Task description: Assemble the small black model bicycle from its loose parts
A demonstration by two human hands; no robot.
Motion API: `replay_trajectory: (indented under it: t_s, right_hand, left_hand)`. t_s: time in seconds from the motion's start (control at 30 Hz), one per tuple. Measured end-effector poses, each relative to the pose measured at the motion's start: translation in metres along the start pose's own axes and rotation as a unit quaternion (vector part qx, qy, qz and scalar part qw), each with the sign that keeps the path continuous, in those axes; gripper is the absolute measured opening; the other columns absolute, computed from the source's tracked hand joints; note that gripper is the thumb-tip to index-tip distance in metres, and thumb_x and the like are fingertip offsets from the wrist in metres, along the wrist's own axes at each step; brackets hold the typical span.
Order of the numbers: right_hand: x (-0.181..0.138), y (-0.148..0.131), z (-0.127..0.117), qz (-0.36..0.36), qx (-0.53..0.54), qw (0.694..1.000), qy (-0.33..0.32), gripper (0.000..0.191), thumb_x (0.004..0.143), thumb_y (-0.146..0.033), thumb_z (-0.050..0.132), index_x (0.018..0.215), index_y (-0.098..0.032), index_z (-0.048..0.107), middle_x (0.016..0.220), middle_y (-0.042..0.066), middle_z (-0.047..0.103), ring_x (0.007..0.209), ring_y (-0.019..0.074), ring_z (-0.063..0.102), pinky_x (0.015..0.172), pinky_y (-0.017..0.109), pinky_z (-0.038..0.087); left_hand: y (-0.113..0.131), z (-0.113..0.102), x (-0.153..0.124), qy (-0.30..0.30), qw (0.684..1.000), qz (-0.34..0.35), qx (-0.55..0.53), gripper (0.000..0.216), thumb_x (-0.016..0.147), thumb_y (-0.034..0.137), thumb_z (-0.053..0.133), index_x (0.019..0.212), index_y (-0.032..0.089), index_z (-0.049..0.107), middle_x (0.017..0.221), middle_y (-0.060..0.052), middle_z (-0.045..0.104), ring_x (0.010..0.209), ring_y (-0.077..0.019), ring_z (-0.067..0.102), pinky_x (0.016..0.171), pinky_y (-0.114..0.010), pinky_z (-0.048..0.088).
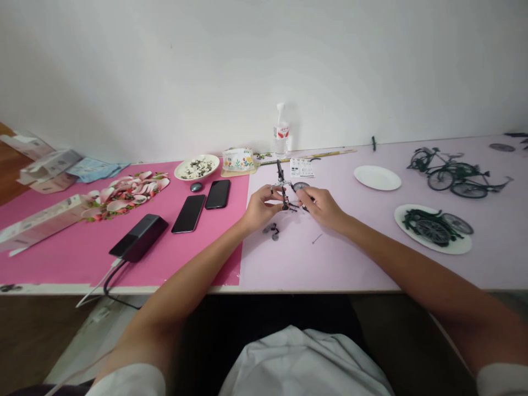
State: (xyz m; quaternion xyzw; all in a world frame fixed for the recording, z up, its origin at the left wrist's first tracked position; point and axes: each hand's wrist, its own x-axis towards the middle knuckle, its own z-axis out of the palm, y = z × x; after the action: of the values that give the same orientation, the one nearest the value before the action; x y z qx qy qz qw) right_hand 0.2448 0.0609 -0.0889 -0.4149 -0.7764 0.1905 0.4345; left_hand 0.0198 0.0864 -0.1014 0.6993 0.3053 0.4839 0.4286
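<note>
My left hand (262,208) is closed around a small dark model bicycle frame (281,175), its silver part near the fingertips. My right hand (324,206) pinches a small spoked wheel (300,186) at the frame's right side; whether the two are joined I cannot tell. Below my left hand, a loose dark part with small round ends (272,230) lies on the pale mat. A thin pin-like piece (317,238) lies under my right hand.
Assembled model bicycles (449,170) stand at the right, near a white plate (377,178) and another plate (462,246) of dark parts. A bottle (281,135) stands behind my hands. Two phones (188,213), a black device (139,237) and a bowl (214,161) are leftward.
</note>
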Motion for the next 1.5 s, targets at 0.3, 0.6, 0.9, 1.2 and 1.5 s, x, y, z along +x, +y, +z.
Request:
replay_trajectory:
  t_s: [0.3, 0.6, 0.9, 1.2, 1.5]
  right_hand:
    - [0.003, 0.008, -0.007, 0.039, 0.047, 0.995, -0.081, 0.024, 0.1, -0.048, 0.06, 0.097, -0.026, 0.051, 0.098, 0.004, 0.065, 0.083, 0.0198, 0.058, 0.075, 0.035, 0.046]
    - [0.003, 0.002, -0.007, 0.065, 0.019, 0.995, -0.076, 0.04, 0.102, -0.062, 0.055, 0.086, -0.026, 0.046, 0.079, -0.001, 0.058, 0.066, 0.0166, 0.046, 0.064, 0.033, 0.035]
    - [0.003, 0.0, -0.007, 0.063, 0.033, 0.994, -0.081, 0.043, 0.102, -0.063, 0.057, 0.083, -0.026, 0.045, 0.072, -0.003, 0.053, 0.062, 0.0157, 0.044, 0.062, 0.032, 0.034]
    - [0.003, 0.003, 0.0, 0.048, 0.101, 0.993, 0.034, 0.043, 0.098, -0.065, 0.062, 0.083, -0.025, 0.054, 0.078, 0.0, 0.059, 0.069, 0.0171, 0.052, 0.065, 0.032, 0.043]
    - [0.006, 0.01, -0.003, 0.055, 0.042, 0.994, 0.085, 0.04, 0.097, -0.059, 0.066, 0.079, -0.024, 0.056, 0.076, 0.001, 0.062, 0.067, 0.0171, 0.052, 0.067, 0.034, 0.045]
  left_hand:
    - [-0.008, -0.002, 0.004, 0.027, 0.999, -0.016, -0.033, 0.036, 0.071, 0.04, 0.094, 0.081, 0.015, 0.07, 0.118, -0.011, 0.07, 0.102, -0.0236, 0.074, 0.094, -0.046, 0.065]
    - [-0.003, 0.001, 0.003, 0.033, 0.998, -0.026, -0.038, 0.036, 0.07, 0.036, 0.092, 0.079, 0.015, 0.065, 0.121, -0.011, 0.069, 0.097, -0.0223, 0.076, 0.083, -0.039, 0.067]
    - [-0.003, 0.002, 0.001, 0.025, 0.998, -0.035, -0.038, 0.038, 0.071, 0.037, 0.092, 0.081, 0.015, 0.063, 0.127, -0.013, 0.069, 0.102, -0.0253, 0.076, 0.083, -0.041, 0.067]
    - [-0.002, 0.004, 0.004, 0.02, 0.99, -0.063, -0.122, 0.048, 0.068, 0.042, 0.098, 0.088, 0.015, 0.063, 0.14, -0.018, 0.069, 0.107, -0.0284, 0.078, 0.1, -0.051, 0.062]
    - [-0.012, 0.006, 0.007, 0.036, 0.984, -0.048, -0.168, 0.057, 0.063, 0.052, 0.101, 0.09, 0.018, 0.063, 0.103, -0.012, 0.078, 0.134, -0.0358, 0.066, 0.109, -0.053, 0.054]
